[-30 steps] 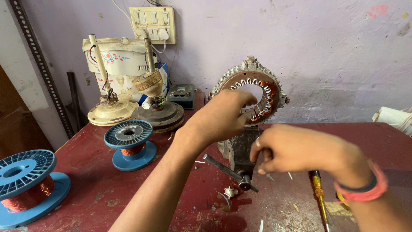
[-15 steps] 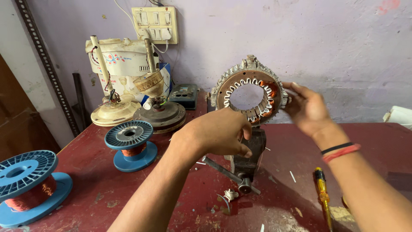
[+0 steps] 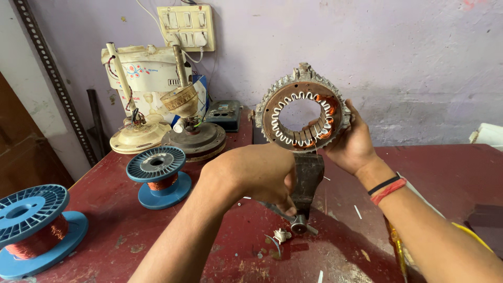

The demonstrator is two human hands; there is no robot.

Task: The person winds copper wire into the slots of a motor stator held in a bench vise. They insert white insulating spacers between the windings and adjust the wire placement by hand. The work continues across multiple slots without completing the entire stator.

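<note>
Up top, right hand (image 3: 352, 142) grips the ridged metal stator ring (image 3: 303, 109), left hand (image 3: 257, 175) grasps the vise handle (image 3: 283, 212)

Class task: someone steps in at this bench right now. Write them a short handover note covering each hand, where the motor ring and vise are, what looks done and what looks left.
Left hand: closed around the vise handle at the front of the small bench vise.
Right hand: holds the right edge of the stator ring, steadying it upright.
Where: the ring stands on edge in the vise on the red table; I cannot tell how tightly it is clamped.
Done: copper windings fill only the ring's right and lower slots.
Left: the other slots show only white liners. Two blue wire spools stand on the table to the left.
</note>
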